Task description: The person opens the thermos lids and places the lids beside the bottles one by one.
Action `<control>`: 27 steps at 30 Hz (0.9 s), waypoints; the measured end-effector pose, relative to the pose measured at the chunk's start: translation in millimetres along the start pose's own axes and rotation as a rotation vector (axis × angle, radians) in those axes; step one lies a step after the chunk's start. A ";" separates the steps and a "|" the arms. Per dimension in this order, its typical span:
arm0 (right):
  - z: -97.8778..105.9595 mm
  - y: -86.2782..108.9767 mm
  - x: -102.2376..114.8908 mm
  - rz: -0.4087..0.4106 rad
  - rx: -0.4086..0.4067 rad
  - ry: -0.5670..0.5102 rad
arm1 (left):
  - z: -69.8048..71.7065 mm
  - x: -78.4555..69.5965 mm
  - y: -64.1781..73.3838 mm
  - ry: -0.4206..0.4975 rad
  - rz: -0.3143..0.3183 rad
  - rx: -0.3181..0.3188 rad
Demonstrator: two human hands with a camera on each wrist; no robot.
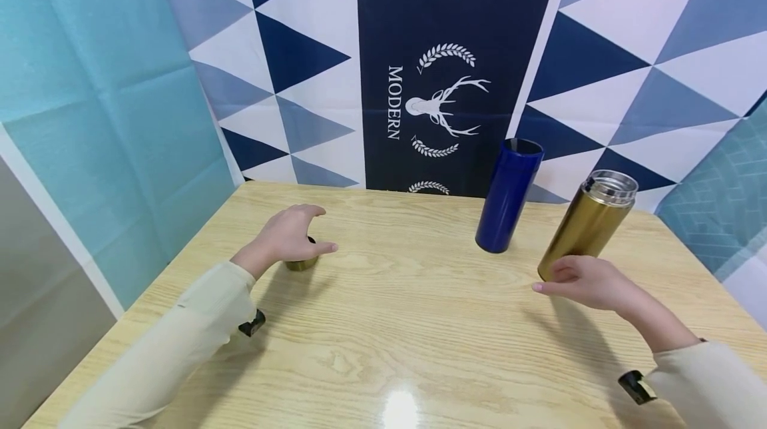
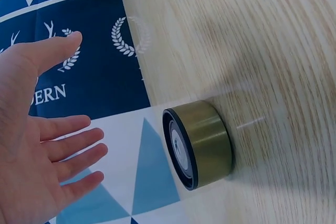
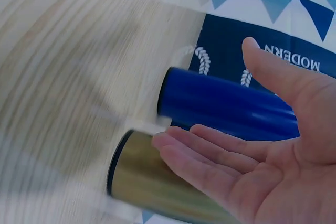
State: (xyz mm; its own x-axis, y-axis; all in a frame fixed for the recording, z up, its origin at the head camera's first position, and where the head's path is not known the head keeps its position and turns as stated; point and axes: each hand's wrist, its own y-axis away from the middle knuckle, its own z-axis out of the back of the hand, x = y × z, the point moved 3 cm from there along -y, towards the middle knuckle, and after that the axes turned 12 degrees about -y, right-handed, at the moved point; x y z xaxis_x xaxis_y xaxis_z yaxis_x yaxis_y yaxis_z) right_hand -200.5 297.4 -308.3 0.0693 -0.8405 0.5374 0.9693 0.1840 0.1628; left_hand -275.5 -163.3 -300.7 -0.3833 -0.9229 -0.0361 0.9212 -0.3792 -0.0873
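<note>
Sitting just beyond wide left fingers, gold lid — beside loosely extended right fingers, gold flask

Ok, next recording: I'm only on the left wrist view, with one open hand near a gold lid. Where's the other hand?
Observer: In the head view, the right hand is at the lower part of a gold bottle; contact isn't clear.
Operator: Is that bottle capped?
Observer: No, its silver-coloured mouth shows uncovered at the top.
</note>
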 end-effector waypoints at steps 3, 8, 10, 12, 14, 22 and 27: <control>-3.0 -4.0 10.3 0.033 -0.006 -0.020 | 0.4 -1.1 0.6 0.013 0.001 -0.021; -5.3 -13.6 25.8 0.069 -0.043 -0.041 | 3.1 -1.7 0.3 0.046 0.019 -0.105; -4.3 -18.5 30.5 0.082 -0.064 -0.040 | 4.4 -2.3 -0.8 0.061 0.028 -0.138; -2.2 -23.4 34.5 0.092 -0.089 -0.049 | 5.6 -3.1 -2.1 0.070 0.036 -0.162; 0.2 -28.4 37.8 0.094 -0.108 -0.062 | 6.6 -4.0 -3.3 0.085 0.045 -0.177; 2.6 -48.3 43.2 -0.002 -0.122 -0.145 | 7.9 -0.5 -7.3 0.168 0.095 -0.217; 0.5 -59.3 39.5 -0.065 -0.136 -0.200 | 9.8 5.4 -9.0 0.269 0.115 -0.272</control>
State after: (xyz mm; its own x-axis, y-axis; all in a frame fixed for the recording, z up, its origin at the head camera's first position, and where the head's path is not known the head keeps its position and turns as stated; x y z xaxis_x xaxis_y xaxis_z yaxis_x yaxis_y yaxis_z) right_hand -255.4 253.6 -296.4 -0.0289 -0.7285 0.6845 0.9940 0.0511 0.0963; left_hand -285.3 -165.5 -290.3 -0.3154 -0.8944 -0.3171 0.9218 -0.2094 -0.3263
